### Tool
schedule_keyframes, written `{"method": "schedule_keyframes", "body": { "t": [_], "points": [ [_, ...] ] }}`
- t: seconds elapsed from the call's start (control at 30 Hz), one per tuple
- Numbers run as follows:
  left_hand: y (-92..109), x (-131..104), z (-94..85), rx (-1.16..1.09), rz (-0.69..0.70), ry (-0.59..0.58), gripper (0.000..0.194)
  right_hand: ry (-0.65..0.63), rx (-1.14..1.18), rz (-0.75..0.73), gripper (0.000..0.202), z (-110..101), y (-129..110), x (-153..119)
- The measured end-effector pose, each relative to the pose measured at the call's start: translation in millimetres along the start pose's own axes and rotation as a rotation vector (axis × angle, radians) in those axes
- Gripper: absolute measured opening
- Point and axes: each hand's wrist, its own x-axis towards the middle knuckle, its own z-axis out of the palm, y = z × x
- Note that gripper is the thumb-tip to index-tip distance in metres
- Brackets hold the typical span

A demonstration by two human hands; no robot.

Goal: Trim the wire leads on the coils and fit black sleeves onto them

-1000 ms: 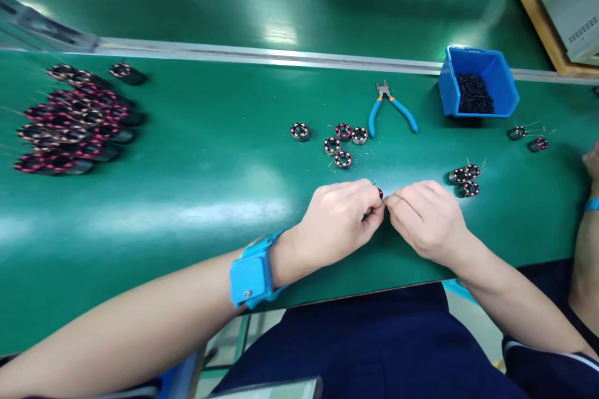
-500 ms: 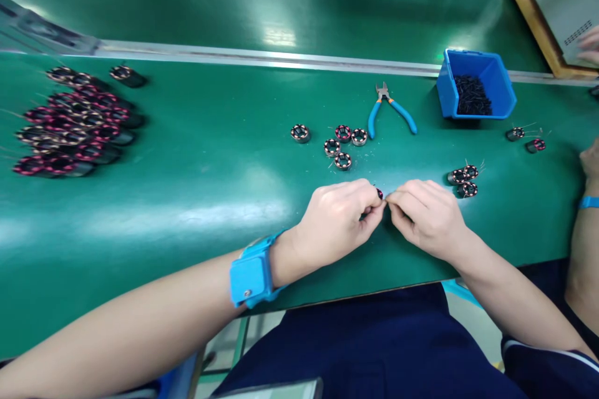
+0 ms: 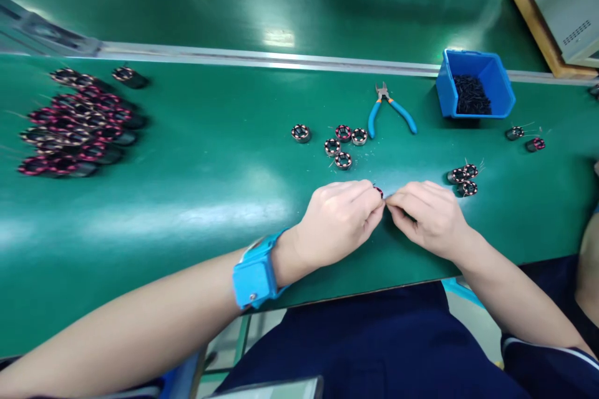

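My left hand (image 3: 339, 221), with a blue strap on its wrist, is closed round a small ring-shaped coil (image 3: 379, 192) that shows dark and pink at the fingertips. My right hand (image 3: 428, 215) is pinched close against it, fingertips nearly touching the left ones; what it holds is too small to make out. Above my left hand lie several wound coils (image 3: 343, 161) among small bits of wire. Blue-handled cutters (image 3: 384, 92) lie open beyond them. To the right of my right hand, a few coils with loose wires (image 3: 468, 188) stand together.
A large group of coils (image 3: 75, 137) stands at the left of the green table (image 3: 210, 118). A blue bin (image 3: 500, 90) holds small black pieces. Two more coils (image 3: 536, 144) lie at the right. Another person's arm (image 3: 588, 262) shows at the right edge.
The other person's hand has left the upper right, and the arm at the right edge has shifted outward. My hands have barely moved.
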Motion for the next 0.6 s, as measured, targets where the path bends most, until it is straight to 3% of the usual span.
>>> {"method": "schedule_keyframes", "body": {
  "t": [0.23, 0.5, 0.6],
  "points": [
    [1.7, 1.0, -0.5, 0.06, 0.033, -0.029, 0.025, 0.004, -0.25, -0.128, 0.025, -4.8, -7.0, 2.4],
    [1.5, 0.2, -0.8, -0.064, -0.058, -0.02, 0.023, 0.071, -0.213, -0.052, 0.021, -4.1, -3.6, 1.4],
    [0.4, 0.6, -4.8, -0.146, -0.086, -0.005, 0.013, 0.095, -0.145, -0.034, 0.018, -4.0, -5.5, 1.7]
  ]
}}
